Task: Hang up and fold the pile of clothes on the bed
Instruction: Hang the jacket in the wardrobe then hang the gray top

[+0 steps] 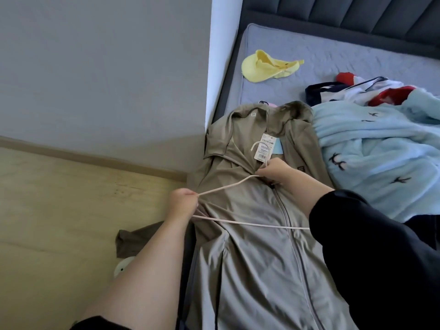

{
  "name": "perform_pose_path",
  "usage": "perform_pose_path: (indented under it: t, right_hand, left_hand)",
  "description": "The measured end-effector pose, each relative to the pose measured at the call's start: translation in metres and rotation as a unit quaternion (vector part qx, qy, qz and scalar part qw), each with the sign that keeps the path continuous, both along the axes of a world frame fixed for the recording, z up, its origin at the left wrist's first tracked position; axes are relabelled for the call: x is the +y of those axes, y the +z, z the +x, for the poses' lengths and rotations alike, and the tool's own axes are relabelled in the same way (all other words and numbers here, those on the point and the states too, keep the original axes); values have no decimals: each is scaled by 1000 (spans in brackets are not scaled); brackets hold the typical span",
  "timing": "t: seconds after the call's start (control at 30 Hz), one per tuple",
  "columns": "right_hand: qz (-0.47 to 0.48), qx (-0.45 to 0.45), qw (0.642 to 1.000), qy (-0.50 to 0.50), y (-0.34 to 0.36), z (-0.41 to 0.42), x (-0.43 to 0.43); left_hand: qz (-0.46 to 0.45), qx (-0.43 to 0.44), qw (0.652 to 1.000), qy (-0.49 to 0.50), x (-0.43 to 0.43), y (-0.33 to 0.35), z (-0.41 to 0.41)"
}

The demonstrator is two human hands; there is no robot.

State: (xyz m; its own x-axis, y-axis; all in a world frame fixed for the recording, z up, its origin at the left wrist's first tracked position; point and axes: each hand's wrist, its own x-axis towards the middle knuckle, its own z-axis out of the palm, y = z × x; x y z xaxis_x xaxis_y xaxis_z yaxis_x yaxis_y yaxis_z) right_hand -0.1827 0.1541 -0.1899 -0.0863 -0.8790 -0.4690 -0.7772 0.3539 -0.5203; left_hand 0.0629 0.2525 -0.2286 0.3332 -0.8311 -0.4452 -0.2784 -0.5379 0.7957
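Head view: khaki jacket [250, 253] flat on bed [309, 48] at 6 o'clock, hanger [250, 224] atop, not yet inside; left hand [183, 198] fingers clamped on its end, right hand [276, 170] pinching its neck; blue pile [381, 144] at 3 o'clock apparently awaits.

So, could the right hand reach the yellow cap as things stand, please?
Probably not straight away: the right hand holds the hanger over the khaki jacket. The way to the yellow cap looks free, though.

Clothes pile [381, 144] right; open mattress [321, 51] beyond.
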Motion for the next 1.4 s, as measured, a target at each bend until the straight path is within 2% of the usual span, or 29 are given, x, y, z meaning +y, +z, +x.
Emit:
perform_pose_path:
  t: [0.03, 0.1, 0.13, 0.2, 0.27, 0.33, 0.4, 0.47, 0.53, 0.63, 0.7, 0.77, 0.93, 1.0, 1.07, 1.17, 1.27, 1.4]
  right_hand:
    - [13, -9, 1000, 5, 2, -1, -1]
    - [27, -17, 999, 18, 8, -7, -2]
    - [27, -20, 999, 24, 11, -11, -2]
    - [21, -15, 998, 52, 14, -23, 1]
    - [40, -3, 996, 79, 14, -28, 10]
    - [72, -11, 994, 81, 9, -26, 20]
    - [55, -13, 996, 70, 5, -18, 26]
    - [21, -15, 997, 76, 9, -9, 31]
    - [-8, -19, 995, 95, 17, -4, 37]
    - [-45, 14, 989, 143, 38, 3, 51]
    - [-47, 33, 984, 167, 51, 6, 64]
    - [-49, 54, 979, 189, 61, 9, 80]
    - [-76, 119, 958, 248, 75, 20, 117]
    - [-79, 117, 955, 259, 83, 17, 124]
    - [-91, 71, 966, 233, 96, 4, 120]
    - [-128, -24, 983, 129, 121, -25, 106]
    - [-217, 57, 974, 39, 139, -46, 91]
    - [-255, 108, 960, -47, 156, -58, 78]
  left_hand:
    - [11, 28, 999, 11, -4, 2, 1]
    - [93, 64, 993, 15, -15, 11, 0]
    - [147, 85, 985, -17, -18, 16, 0]
    - [239, 119, 952, -152, -16, 26, -2]
    - [273, 163, 907, -278, -9, 33, -4]
    - [273, 184, 889, -318, -3, 39, -8]
    - [238, 168, 915, -279, -2, 42, -16]
    - [177, 166, 954, -179, -4, 42, -23]
    - [126, 199, 967, -99, -6, 41, -27]
    - [110, 293, 947, -69, -12, 49, -36]
    - [127, 386, 912, -54, -20, 55, -43]
    - [136, 443, 885, -35, -26, 60, -51]
    - [143, 471, 870, 15, -27, 64, -69]
    - [118, 487, 863, 70, -26, 65, -70]
    - [93, 505, 850, 114, -29, 70, -64]
    - [56, 499, 858, 107, -31, 78, -50]
    - [13, 472, 873, 123, -32, 75, -37]
    - [-19, 396, 906, 149, -29, 67, -26]
